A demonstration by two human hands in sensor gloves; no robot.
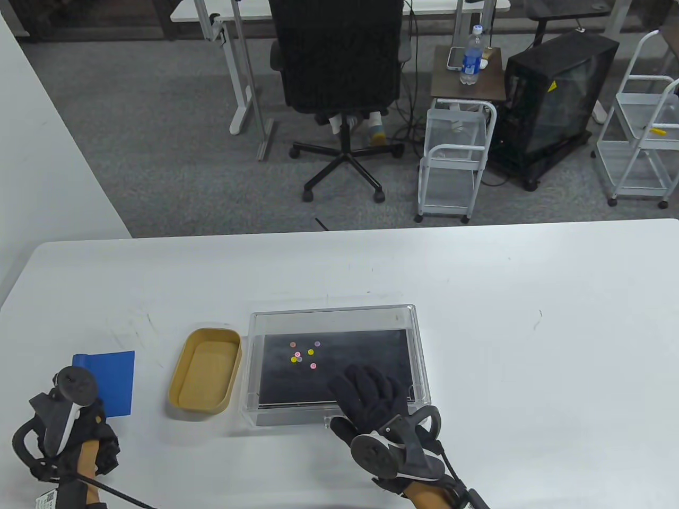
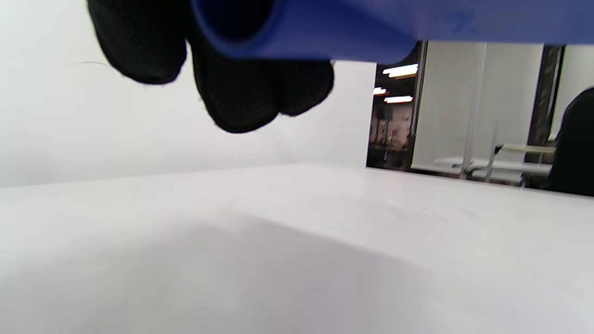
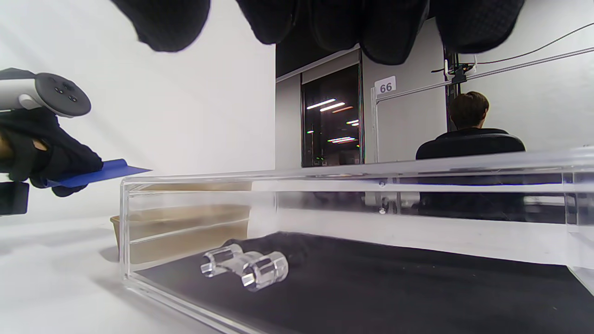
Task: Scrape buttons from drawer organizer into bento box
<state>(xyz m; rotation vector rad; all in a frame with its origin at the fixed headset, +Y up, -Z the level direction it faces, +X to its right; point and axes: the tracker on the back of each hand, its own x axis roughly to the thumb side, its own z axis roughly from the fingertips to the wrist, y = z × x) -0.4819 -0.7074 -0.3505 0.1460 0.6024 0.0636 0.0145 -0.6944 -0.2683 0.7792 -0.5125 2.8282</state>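
1. the left hand (image 1: 69, 424) has its grip clamped on a blue scraper (image 1: 109, 379) at the tabletop's (image 1: 530, 344) near left corner.
2. the right hand (image 1: 374, 403) rests, fingers spread, over the near wall of the clear drawer organizer (image 1: 406, 318) (whether it presses the wall is unclear).
3. the buttons (image 1: 303, 354) lie clustered on the organizer's black liner, left of centre.
4. the tan bento box (image 1: 204, 377) sits just beside the organizer's left wall.
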